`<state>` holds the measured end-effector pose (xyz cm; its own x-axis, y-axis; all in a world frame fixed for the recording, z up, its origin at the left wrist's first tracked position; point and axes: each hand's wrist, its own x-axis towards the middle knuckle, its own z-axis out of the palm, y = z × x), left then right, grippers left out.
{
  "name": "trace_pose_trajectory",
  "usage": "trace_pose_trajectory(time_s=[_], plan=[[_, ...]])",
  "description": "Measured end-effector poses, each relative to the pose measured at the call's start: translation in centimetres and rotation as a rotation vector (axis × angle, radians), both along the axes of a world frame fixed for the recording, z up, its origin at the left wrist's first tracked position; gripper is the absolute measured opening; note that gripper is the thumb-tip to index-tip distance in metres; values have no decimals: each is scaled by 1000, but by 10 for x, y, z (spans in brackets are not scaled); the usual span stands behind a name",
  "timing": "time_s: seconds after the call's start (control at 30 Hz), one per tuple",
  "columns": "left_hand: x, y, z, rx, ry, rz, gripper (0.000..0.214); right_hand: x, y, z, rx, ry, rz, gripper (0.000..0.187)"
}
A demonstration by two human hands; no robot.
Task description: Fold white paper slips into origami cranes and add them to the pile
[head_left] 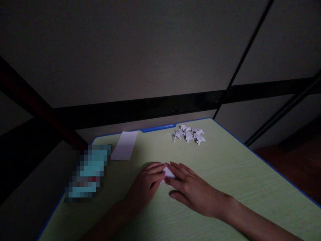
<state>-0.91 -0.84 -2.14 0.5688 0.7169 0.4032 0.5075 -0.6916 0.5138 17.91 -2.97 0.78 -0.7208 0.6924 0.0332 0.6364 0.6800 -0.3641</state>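
Note:
Both hands rest on a pale green table top (225,174) with a blue rim. My left hand (146,182) and my right hand (189,187) lie flat side by side, fingers stretched forward and pressing down on a small white piece of paper (168,173). Only a small part of the paper shows between the fingertips. A white paper strip (124,145) lies to the far left of the hands. A pile of several small folded white paper figures (189,134) sits at the far edge of the table.
A blurred-out light blue object (87,170) lies at the table's left edge. Grey wall panels with dark frames stand behind the table. A dark wooden floor (298,164) shows to the right. The room is dim.

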Motion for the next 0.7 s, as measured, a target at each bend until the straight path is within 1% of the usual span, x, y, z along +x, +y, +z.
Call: trace_pose_trajectory(time_s=[0.13, 0.27, 0.43, 0.7], plan=[[-4, 5, 0, 31, 73, -64, 21, 3, 2, 2, -19, -3, 19, 36], [-4, 7, 4, 28, 60, -78, 20, 6, 5, 4, -10, -2, 52, 37], [-6, 9, 7, 10, 92, -97, 20, 8, 8, 5, 8, 11, 74, 35], [-13, 13, 5, 8, 127, -130, 20, 11, 12, 2, -8, 73, 88, 30]])
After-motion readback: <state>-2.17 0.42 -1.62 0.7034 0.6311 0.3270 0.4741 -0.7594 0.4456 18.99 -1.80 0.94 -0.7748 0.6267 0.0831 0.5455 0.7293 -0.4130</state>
